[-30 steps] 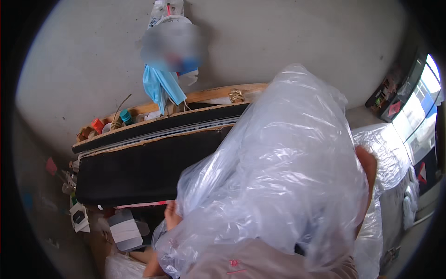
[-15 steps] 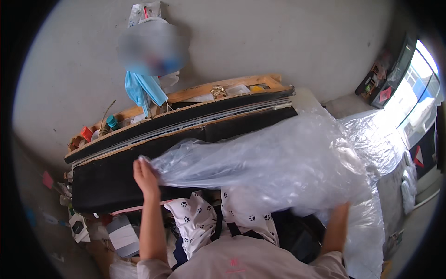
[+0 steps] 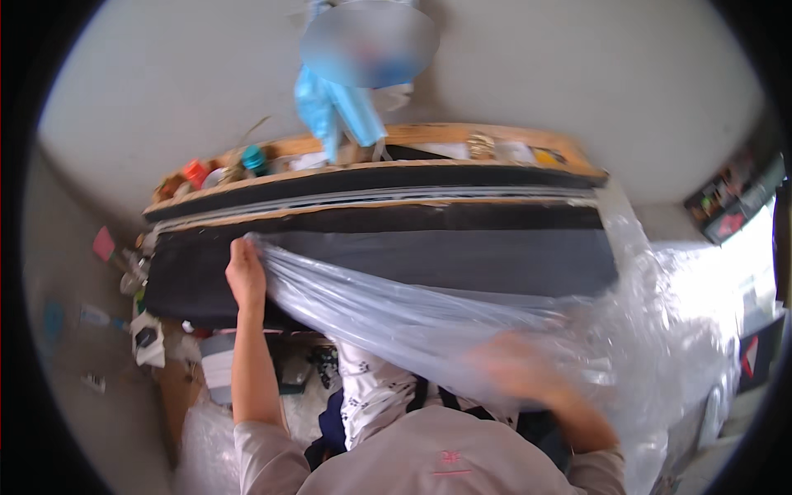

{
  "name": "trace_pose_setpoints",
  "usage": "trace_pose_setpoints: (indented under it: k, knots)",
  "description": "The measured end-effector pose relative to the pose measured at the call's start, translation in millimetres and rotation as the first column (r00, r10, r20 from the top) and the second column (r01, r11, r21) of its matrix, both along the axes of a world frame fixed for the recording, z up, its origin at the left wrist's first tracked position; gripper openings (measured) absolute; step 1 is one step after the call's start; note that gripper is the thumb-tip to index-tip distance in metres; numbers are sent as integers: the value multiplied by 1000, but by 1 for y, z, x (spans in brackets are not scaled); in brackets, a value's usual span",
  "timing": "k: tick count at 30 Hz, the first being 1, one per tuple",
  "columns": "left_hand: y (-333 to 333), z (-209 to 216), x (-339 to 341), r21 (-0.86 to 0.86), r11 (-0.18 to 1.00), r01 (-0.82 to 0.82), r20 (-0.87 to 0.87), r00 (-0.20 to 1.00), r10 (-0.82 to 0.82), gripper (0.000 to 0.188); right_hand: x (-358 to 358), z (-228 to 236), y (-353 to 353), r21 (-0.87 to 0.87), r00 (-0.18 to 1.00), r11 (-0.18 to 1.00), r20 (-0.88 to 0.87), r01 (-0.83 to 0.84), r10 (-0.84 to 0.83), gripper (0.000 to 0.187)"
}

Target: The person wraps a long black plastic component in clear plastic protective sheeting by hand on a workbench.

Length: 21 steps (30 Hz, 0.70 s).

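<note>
Since a second ago the clear plastic sheet [image 3: 429, 322] has come down from in front of the camera and now stretches low across the black-topped counter [image 3: 396, 256], so the spreading looks well under way. The left hand [image 3: 246, 276], at nine o'clock, is pinched shut on the sheet's edge; the right hand [image 3: 516, 367], at five o'clock, is blurred and pressed against the plastic, its grip unclear. Behind the counter, a cluttered wooden shelf [image 3: 429, 136] at twelve o'clock meets a plain grey wall [image 3: 577, 74].
</note>
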State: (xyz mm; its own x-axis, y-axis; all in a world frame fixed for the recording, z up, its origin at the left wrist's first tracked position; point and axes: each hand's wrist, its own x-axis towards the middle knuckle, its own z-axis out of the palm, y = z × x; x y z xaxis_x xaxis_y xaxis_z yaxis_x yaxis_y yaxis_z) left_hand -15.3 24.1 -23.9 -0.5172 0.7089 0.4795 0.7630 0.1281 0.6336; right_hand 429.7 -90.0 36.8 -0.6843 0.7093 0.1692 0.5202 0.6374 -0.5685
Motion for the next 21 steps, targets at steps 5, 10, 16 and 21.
trace_pose_setpoints:
  k: [5,10,16,21]
  knots:
    - [-17,11,-45,-134,990,-41,-466,884,-26,7,-120,-105,6,-427,913,812,-99,-398,395,14]
    - [-36,8,-53,280,960,-8,655,733,-185,18,-168,6,79,14,905,1000,-425,-24,28,13]
    - [-4,-21,-50,192,961,-197,292,947,136,18,-161,21,77,-461,967,868,-246,-183,74,19]
    - [-24,5,-128,143,926,-350,-12,935,355,27,11,5,38,-307,816,882,561,358,-136,19]
